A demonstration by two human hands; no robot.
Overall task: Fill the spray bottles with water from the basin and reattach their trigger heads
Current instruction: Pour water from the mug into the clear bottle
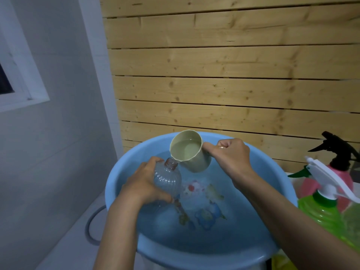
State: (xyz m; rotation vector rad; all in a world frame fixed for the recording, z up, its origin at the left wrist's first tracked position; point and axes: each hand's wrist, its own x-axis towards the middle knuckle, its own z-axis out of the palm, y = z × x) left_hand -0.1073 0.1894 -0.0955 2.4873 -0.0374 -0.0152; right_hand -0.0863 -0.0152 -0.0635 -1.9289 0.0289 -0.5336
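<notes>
The round light-blue plastic basin (124, 172) holds water, and both forearms reach in over its near rim.

The left hand (143, 181) is closed around the clear ribbed plastic bottle (168, 180), with the fingers wrapped on the far side of its body and the thumb near its lower part. The bottle is over the left half of the basin, tilted so that its open neck points up and away from the person. It has no trigger head on it. Its lower end seems to be at the water surface, but this is not clear.

The right hand (230, 154) is closed on the handle of the pale cream plastic cup (190, 152), knuckles up, wrist bent down. The cup is above the far part of the basin, tipped toward the left, with water inside. Its small spout touches or nearly touches the neck of the bottle.

Just outside the right rim of the basin stand a green plastic spray bottle with a white trigger head (323, 207) and, behind it, a pink spray bottle with a black trigger head (340, 172).
</notes>
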